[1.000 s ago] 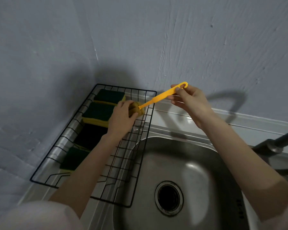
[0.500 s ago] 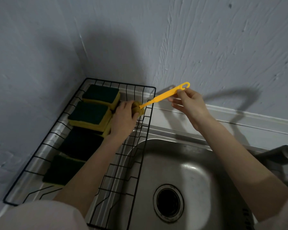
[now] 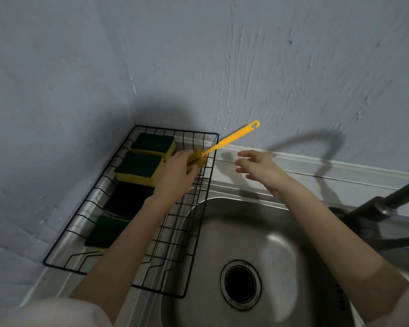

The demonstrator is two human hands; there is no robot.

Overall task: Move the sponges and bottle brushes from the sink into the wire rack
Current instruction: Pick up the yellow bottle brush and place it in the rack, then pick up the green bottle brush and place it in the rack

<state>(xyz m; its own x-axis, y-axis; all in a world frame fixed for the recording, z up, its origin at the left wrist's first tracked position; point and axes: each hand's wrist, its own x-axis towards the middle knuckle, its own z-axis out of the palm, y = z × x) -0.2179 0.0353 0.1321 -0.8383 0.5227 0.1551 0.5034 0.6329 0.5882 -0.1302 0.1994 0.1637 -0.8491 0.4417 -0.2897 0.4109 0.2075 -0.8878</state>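
Head view: the yellow bottle brush [image 3: 227, 144] has its sponge head inside the wire rack [image 3: 200, 210], gripped by the left hand [image 3: 177, 174]. Right hand [image 3: 257, 165] is spread, empty. Four sponges [image 3: 139, 167] are racked; the sink [image 3: 257, 232] shows nothing left.

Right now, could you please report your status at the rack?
Left hand grips bottle brush head inside wire rack. Right hand open, off the handle. Nothing blocking.
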